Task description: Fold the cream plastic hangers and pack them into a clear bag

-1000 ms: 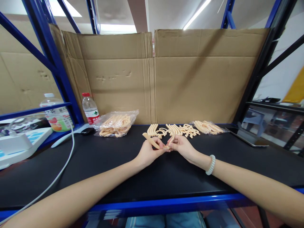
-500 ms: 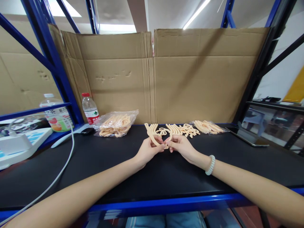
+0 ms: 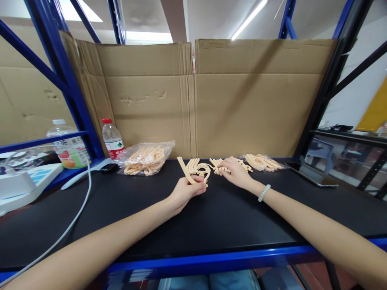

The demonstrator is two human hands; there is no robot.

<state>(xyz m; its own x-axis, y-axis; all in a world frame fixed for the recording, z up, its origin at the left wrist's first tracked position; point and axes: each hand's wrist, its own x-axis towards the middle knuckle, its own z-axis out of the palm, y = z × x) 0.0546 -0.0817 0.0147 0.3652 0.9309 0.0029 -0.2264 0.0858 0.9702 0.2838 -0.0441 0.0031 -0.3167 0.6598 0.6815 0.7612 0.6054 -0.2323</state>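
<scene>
At the middle of the black bench [image 3: 211, 217], the curved peach plastic strip [image 3: 185, 171] stayed pinched in the left hand [image 3: 184, 191], fingers clamped on its lower end. A moment earlier both hands had met on it; now the right hand [image 3: 236, 172] had let go and reached to the loose pile of peach parts [image 3: 219, 165] just behind, fingers resting apart on them. A bagged bundle [image 3: 146, 157] lay farther left.

Head-worn view, forward-down, close over bench [image 3: 211, 225]
</scene>
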